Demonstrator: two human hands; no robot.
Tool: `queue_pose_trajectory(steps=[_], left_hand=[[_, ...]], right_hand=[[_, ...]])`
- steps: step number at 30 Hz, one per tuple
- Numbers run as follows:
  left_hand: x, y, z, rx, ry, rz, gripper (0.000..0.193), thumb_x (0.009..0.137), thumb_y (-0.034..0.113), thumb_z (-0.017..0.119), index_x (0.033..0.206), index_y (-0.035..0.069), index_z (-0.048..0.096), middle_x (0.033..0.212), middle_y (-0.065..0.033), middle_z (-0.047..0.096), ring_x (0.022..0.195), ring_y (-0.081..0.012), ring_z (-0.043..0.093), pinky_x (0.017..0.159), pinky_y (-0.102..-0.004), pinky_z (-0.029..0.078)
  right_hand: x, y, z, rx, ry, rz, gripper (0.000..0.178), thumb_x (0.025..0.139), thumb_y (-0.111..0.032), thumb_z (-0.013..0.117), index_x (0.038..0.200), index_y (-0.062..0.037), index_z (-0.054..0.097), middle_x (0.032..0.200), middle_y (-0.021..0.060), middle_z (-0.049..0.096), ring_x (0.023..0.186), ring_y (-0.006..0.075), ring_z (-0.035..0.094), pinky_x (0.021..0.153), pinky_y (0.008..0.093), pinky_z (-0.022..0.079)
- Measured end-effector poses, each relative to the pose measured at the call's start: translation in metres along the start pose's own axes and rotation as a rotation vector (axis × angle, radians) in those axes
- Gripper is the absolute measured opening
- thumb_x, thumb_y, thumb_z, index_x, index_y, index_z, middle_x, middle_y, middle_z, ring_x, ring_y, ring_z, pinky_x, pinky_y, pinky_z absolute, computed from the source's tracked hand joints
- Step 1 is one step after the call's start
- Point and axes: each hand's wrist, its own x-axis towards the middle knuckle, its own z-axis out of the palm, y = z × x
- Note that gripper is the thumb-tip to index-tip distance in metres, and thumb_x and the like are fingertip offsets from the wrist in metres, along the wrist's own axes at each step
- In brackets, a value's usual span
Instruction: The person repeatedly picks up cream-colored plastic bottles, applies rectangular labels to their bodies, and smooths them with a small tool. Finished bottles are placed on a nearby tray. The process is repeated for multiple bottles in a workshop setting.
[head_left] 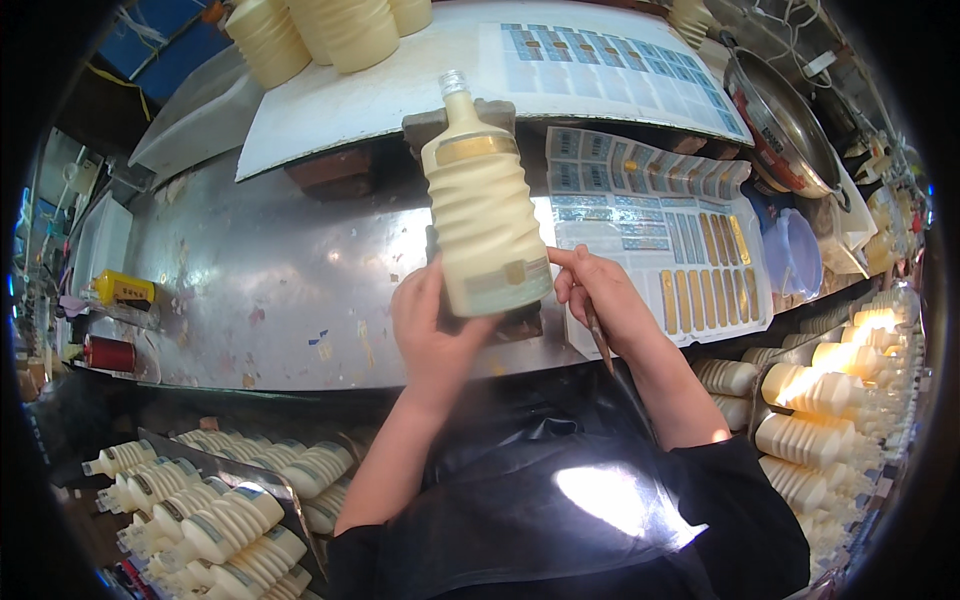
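Ribbed cream bottle with gold shoulder band [490,220] is held over the grey metal tabletop [250,290], mouth pointing away from the person. Left hand [430,325]: fingers curled round the bottle's lower left side and base, holding it. Right hand [605,290]: fingers drawn narrow about a slim brown stick [598,335], index tip at the bottle's lower right edge; whether it presses, cannot tell. Right of the bottle: white sheet of blue and gold labels [655,262]. Beyond the bottle: flat white board [330,115]. Well left of the bottle: yellow box [124,288], red cylinder [108,353].
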Motion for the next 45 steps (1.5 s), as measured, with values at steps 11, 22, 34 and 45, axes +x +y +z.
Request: queue_pose_trajectory(steps=[11, 22, 34, 45], left_hand=[[0.001, 0.014, 0.002, 0.184, 0.090, 0.106, 0.085, 0.060, 0.027, 0.095, 0.134, 0.002, 0.063, 0.117, -0.0122, 0.060, 0.113, -0.0339, 0.055, 0.102, -0.0468, 0.040], [-0.003, -0.004, -0.005, -0.026, -0.043, -0.011, 0.075, 0.081, 0.027, 0.083, 0.145, 0.000, 0.054, 0.127, -0.0167, 0.060, 0.121, -0.0359, 0.054, 0.105, -0.0453, 0.041], [-0.003, -0.015, -0.013, -0.267, -0.227, -0.183, 0.060, 0.101, 0.033, 0.066, 0.147, -0.001, 0.050, 0.142, -0.0159, 0.054, 0.135, -0.0303, 0.046, 0.116, -0.0420, 0.033], [-0.005, -0.007, -0.012, -0.162, -0.180, -0.067, 0.079, 0.098, 0.050, 0.059, 0.152, -0.005, 0.039, 0.147, -0.0211, 0.047, 0.138, -0.0330, 0.043, 0.118, -0.0438, 0.030]], right_hand=[[0.007, 0.005, 0.002, -0.024, -0.006, 0.029, 0.063, 0.113, -0.049, 0.032, 0.140, -0.0007, 0.062, 0.078, -0.0015, 0.054, 0.053, 0.0046, 0.043, 0.048, 0.0194, 0.036], [-0.018, -0.018, 0.003, 0.037, -0.055, -0.014, 0.062, 0.114, -0.047, 0.031, 0.142, 0.0001, 0.060, 0.077, -0.0028, 0.053, 0.054, 0.0032, 0.042, 0.049, 0.0183, 0.035], [-0.030, -0.033, 0.007, 0.054, -0.152, -0.138, 0.050, 0.111, -0.033, 0.040, 0.148, -0.0034, 0.056, 0.080, -0.0019, 0.058, 0.067, 0.0056, 0.050, 0.062, 0.0201, 0.044], [0.003, 0.003, 0.004, -0.023, -0.016, -0.024, 0.053, 0.099, -0.028, 0.066, 0.144, -0.0026, 0.054, 0.090, 0.0050, 0.066, 0.081, 0.0101, 0.060, 0.072, 0.0268, 0.050]])
